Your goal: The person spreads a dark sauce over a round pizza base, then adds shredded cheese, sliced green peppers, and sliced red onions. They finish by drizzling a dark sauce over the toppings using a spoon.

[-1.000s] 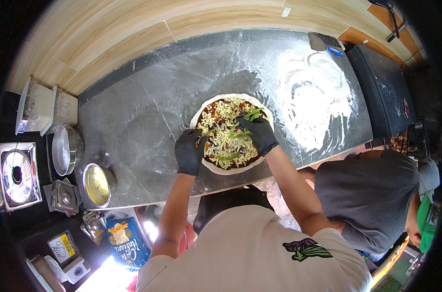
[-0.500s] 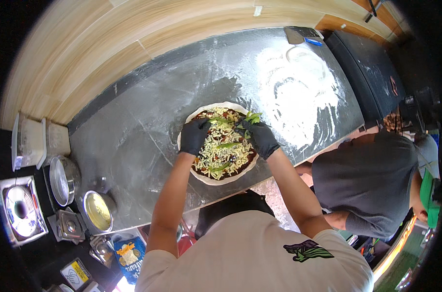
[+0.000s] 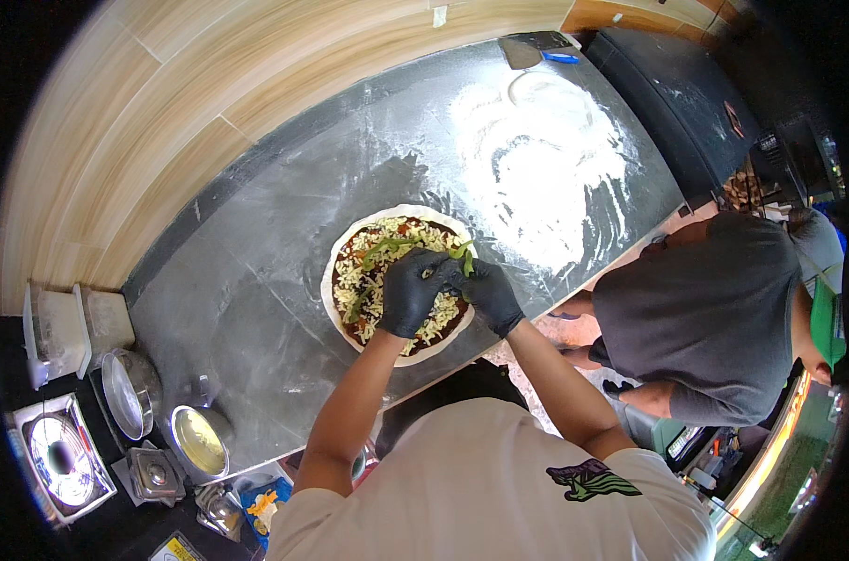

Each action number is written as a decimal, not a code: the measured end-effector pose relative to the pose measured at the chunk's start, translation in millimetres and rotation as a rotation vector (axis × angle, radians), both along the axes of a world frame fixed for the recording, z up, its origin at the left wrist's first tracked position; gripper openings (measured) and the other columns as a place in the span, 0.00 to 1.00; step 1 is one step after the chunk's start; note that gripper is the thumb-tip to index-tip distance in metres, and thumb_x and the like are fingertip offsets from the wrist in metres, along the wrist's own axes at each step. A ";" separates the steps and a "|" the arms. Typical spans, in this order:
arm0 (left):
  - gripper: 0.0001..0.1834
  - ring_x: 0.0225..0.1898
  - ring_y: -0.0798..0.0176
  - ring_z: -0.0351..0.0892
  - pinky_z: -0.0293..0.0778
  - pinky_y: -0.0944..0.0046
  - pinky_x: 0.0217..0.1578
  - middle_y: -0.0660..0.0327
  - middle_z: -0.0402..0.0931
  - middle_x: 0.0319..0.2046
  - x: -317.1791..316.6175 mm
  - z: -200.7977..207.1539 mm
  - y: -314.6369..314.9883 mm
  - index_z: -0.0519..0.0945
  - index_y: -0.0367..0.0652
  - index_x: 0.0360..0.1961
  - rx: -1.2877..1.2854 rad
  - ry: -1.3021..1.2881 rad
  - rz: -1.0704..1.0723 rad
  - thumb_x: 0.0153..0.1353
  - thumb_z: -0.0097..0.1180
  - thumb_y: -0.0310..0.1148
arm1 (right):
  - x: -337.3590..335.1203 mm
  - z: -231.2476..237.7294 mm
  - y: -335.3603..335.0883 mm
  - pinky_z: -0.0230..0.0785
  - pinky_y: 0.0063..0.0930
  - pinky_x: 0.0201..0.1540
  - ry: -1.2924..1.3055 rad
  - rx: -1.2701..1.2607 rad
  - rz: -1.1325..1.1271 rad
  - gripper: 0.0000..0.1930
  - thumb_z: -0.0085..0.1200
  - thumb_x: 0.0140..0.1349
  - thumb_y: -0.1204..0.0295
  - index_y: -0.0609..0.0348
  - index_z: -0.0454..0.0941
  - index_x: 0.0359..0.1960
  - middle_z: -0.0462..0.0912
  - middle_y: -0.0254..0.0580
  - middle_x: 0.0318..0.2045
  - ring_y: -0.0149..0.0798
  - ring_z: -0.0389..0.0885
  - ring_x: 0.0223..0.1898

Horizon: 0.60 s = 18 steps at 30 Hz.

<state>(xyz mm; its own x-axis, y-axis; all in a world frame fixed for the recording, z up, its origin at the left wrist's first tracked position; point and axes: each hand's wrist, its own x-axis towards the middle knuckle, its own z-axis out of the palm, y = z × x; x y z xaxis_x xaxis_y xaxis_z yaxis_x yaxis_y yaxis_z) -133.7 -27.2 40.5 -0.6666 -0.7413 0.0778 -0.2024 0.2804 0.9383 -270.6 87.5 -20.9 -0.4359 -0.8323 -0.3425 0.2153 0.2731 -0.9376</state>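
An unbaked round pizza (image 3: 329,280) lies on the grey worktop, its pale dough rim around dark sauce and shredded cheese. Curved green pepper strips (image 3: 387,246) rest on the topping. My right hand (image 3: 490,295), in a black glove, is closed around a small bunch of green pepper strips (image 3: 462,252) that stick out past its fingers. My left hand (image 3: 413,294), gloved too, hovers over the pizza's middle with fingers bent together. Its fingertips meet those of the right hand; what they pinch is hidden.
Flour (image 3: 546,173) covers the worktop's far right, near a scraper with a blue handle (image 3: 561,58). A metal bowl of shredded cheese (image 3: 202,441) stands at the near left, beside clear tubs (image 3: 106,323). At the right, a person in a dark shirt (image 3: 696,304) bends close to the table edge.
My left hand has moved right, from the pizza's left side to its middle, and meets the right hand. The view has turned slightly. The left upper pepper strip now shows uncovered.
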 end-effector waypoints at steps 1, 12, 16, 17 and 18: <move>0.12 0.37 0.53 0.88 0.80 0.59 0.41 0.52 0.88 0.37 -0.1 -1.7 -0.9 0.89 0.38 0.44 0.034 -0.029 -0.018 0.65 0.69 0.34 | 0.5 -1.8 4.2 0.77 0.30 0.44 -0.022 -0.005 -0.028 0.15 0.64 0.71 0.67 0.67 0.85 0.51 0.90 0.43 0.38 0.31 0.85 0.37; 0.14 0.34 0.59 0.90 0.81 0.60 0.38 0.49 0.89 0.35 -9.7 -4.2 16.2 0.89 0.35 0.41 0.079 -0.091 0.001 0.64 0.71 0.36 | 12.8 -4.7 22.9 0.76 0.27 0.41 0.094 0.031 -0.241 0.14 0.64 0.70 0.69 0.68 0.86 0.50 0.90 0.40 0.38 0.28 0.83 0.35; 0.13 0.33 0.54 0.89 0.80 0.58 0.37 0.49 0.88 0.34 -4.1 -1.3 -8.2 0.90 0.37 0.41 -0.076 -0.130 0.006 0.64 0.70 0.38 | 7.2 3.2 26.9 0.73 0.23 0.39 -0.045 0.080 -0.234 0.14 0.64 0.71 0.69 0.65 0.86 0.52 0.89 0.34 0.38 0.23 0.81 0.34; 0.13 0.33 0.52 0.89 0.80 0.58 0.37 0.49 0.88 0.34 -4.6 -2.7 -18.2 0.90 0.38 0.41 -0.145 -0.161 -0.002 0.64 0.70 0.39 | 5.0 5.0 29.2 0.72 0.22 0.37 -0.069 0.084 -0.220 0.14 0.64 0.72 0.69 0.65 0.86 0.52 0.89 0.33 0.37 0.23 0.80 0.33; 0.13 0.35 0.48 0.87 0.80 0.53 0.39 0.50 0.87 0.34 -8.3 -5.5 -28.4 0.90 0.43 0.41 -0.185 -0.220 -0.048 0.62 0.70 0.41 | 5.2 6.3 32.5 0.72 0.22 0.36 -0.063 0.097 -0.178 0.14 0.64 0.72 0.68 0.64 0.86 0.52 0.88 0.32 0.36 0.23 0.79 0.32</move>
